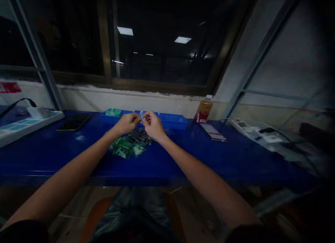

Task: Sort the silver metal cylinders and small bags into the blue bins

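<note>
My left hand [127, 123] and my right hand [153, 125] are close together above the blue table, fingers pinched on a small clear plastic bag [142, 116] between them. What the bag holds is too small to tell. Below them lie green packets [124, 147] and a heap of small dark parts [141, 135]. Just behind my hands is a long blue tray [174, 121], with a green packet [113, 112] in its left end.
On the table [209, 159] a dark phone [74, 122] and a white power strip [31, 123] lie left. A bottle [204, 110], another phone [213, 132] and blurred white items with cables [269, 138] are right. Metal posts and a window stand behind.
</note>
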Demonstrator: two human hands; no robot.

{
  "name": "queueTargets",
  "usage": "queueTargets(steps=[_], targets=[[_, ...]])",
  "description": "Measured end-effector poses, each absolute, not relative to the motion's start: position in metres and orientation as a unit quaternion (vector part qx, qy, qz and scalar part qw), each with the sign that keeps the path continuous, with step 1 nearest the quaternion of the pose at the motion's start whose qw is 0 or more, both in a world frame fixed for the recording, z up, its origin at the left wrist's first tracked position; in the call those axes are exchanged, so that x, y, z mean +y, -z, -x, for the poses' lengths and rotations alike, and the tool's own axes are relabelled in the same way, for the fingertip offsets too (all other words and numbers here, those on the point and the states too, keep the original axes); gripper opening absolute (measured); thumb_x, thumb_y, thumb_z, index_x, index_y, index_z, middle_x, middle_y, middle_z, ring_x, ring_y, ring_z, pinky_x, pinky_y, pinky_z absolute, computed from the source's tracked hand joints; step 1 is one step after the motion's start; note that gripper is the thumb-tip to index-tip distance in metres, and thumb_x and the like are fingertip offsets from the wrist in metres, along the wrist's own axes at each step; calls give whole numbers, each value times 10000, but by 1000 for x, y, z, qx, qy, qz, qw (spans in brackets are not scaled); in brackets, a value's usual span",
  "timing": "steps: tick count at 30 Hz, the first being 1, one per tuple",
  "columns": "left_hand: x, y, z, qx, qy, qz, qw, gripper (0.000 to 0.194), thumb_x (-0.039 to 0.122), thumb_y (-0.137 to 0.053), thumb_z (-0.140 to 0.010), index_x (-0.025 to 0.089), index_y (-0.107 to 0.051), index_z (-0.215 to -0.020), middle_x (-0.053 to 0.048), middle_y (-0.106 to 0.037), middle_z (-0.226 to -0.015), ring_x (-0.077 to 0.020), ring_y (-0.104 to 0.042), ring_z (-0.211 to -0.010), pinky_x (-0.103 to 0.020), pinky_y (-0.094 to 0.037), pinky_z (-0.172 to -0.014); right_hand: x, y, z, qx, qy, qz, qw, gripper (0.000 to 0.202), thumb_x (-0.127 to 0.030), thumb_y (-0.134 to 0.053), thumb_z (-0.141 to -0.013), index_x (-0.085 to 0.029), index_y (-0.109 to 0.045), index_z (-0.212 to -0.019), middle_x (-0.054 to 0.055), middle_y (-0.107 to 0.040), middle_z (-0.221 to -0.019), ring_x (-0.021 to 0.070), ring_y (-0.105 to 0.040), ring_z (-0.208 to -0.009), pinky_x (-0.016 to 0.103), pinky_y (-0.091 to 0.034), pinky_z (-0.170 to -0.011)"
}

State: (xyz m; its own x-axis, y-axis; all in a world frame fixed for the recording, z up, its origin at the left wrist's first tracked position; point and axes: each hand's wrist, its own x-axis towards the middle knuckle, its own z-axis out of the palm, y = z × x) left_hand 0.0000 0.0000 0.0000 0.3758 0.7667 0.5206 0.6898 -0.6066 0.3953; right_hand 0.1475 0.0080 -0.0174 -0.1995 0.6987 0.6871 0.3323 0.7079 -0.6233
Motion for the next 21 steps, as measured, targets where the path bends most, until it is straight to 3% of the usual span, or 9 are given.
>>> queueTargets(steps=[8, 13, 17, 21], targets=[[0, -1, -6, 443, -351, -825, 15, 238, 242, -351, -848, 162, -496, -677, -29, -534, -596, -136, -469, -536, -249, -329, -551, 8, 19, -147, -747, -180, 339, 543, 86, -153, -478, -730, -215, -435, -771, -49, -490, -621, 105, -500, -565, 235, -374, -550], [1, -1, -4, 447, -358, -820, 15, 259, 227, -324, -874, 130, -556, -813, -58, -597, -674, -147, -534, -590, -253, -383, -607, 11, 14, -148, -746, -165, 334, 552, 67, -173, -465, -737, -215, -434, -779, -45, -498, -631, 110, -518, -575, 233, -386, -559], [13, 9, 8, 465, -286, -838, -4, 267, 182, -402, -814, 106, -588, -989, -89, -637, -811, -184, -587, -724, -274, -423, -692, 27, 3, -175, -730, -55, 378, 566, 68, -191, -455, -753, -199, -470, -819, -11, -526, -689, 124, -517, -620, 258, -403, -625], [25, 23, 19, 443, -230, -866, -15, 215, 232, -566, -701, 153, -648, -883, -86, -630, -877, -195, -585, -786, -274, -430, -723, 51, 0, -226, -659, 76, 526, 533, 139, -175, -491, -714, -171, -530, -848, 60, -539, -825, 190, -523, -806, 322, -404, -750]])
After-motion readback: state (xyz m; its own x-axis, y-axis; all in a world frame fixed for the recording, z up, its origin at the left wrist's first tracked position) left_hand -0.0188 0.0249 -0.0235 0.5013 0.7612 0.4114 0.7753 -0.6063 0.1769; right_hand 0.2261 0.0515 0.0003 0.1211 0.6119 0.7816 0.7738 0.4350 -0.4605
